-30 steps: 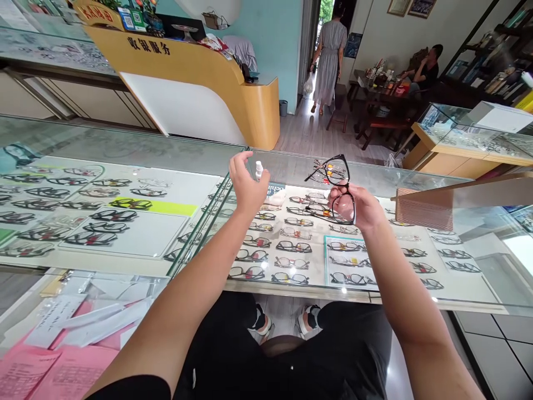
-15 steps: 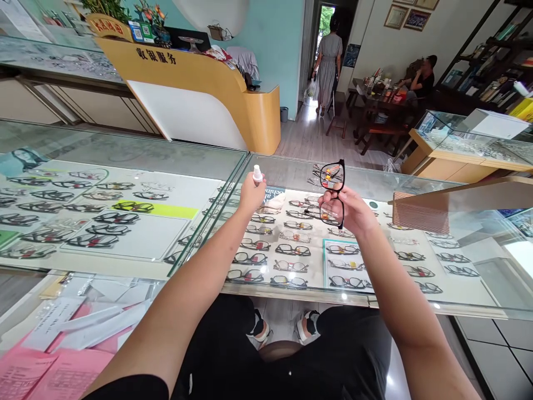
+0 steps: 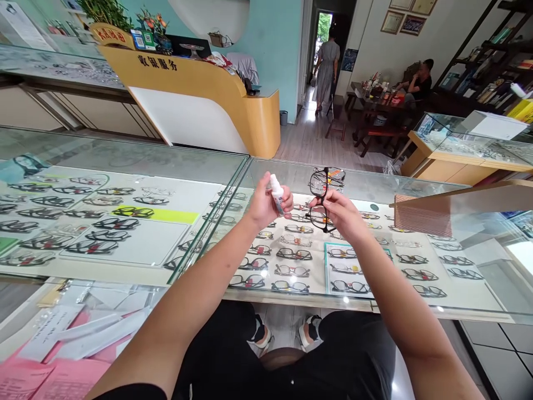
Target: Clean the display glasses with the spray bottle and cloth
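My left hand [image 3: 263, 206] is wrapped round a small white spray bottle [image 3: 276, 191], its top tilted up and to the left. My right hand [image 3: 342, 214] pinches a pair of black-framed eyeglasses [image 3: 324, 191] near the bridge, so the frame stands on end with one lens above the other. Bottle and eyeglasses are apart, side by side above the glass display counter [image 3: 287, 171]. Rows of eyeglasses [image 3: 293, 254] lie under the counter's glass, beneath both hands.
To the left is another glass case [image 3: 166, 153] with more eyeglasses. Papers and pink slips [image 3: 70, 372] lie low at left. A wooden-edged stand [image 3: 458, 200] rises at right. Beyond are a cashier desk [image 3: 179, 83], a walking person [image 3: 327, 69] and a seated person [image 3: 420, 83].
My left hand has moved right and turned, showing more of the bottle. My right hand has shifted slightly left and turned the eyeglasses. The walking person has gone farther off.
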The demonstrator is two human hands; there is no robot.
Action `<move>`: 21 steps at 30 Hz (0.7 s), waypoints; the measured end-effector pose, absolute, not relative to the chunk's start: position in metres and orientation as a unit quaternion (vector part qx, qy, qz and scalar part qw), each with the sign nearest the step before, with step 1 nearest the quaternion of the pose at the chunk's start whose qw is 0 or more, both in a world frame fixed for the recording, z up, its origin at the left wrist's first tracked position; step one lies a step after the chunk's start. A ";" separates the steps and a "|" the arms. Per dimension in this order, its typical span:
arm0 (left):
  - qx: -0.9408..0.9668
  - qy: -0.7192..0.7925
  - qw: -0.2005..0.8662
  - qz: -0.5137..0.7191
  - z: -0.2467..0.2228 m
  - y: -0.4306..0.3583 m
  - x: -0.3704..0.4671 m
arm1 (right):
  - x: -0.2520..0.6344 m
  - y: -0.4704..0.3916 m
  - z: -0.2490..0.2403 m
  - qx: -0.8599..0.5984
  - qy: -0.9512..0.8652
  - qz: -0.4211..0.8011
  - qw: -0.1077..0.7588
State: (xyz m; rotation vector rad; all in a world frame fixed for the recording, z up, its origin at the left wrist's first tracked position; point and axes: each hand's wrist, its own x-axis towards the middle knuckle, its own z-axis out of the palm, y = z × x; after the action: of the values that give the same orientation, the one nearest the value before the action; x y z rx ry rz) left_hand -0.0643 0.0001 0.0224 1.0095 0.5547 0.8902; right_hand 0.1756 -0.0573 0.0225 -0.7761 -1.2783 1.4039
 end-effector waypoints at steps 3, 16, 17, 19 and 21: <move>0.482 0.255 0.747 0.381 0.024 -0.005 -0.061 | 0.170 -0.058 0.018 -0.336 -0.542 0.582 0.504; 0.632 0.342 0.550 0.426 0.008 -0.012 -0.045 | 0.159 -0.063 0.011 -0.348 -0.554 0.584 0.480; 0.636 0.340 0.549 0.423 0.007 -0.013 -0.045 | 0.158 -0.063 0.011 -0.343 -0.555 0.586 0.480; 0.637 0.341 0.549 0.420 0.007 -0.013 -0.043 | 0.158 -0.063 0.010 -0.337 -0.556 0.588 0.481; 0.629 0.345 0.553 0.423 0.006 -0.013 -0.042 | 0.158 -0.063 0.010 -0.336 -0.554 0.591 0.480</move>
State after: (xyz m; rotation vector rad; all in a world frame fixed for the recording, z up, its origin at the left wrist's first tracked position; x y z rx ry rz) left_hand -0.0424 -0.0129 0.0056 1.4875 0.8163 1.0002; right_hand 0.1585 -0.0634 0.0105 -0.8209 -1.3520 1.4419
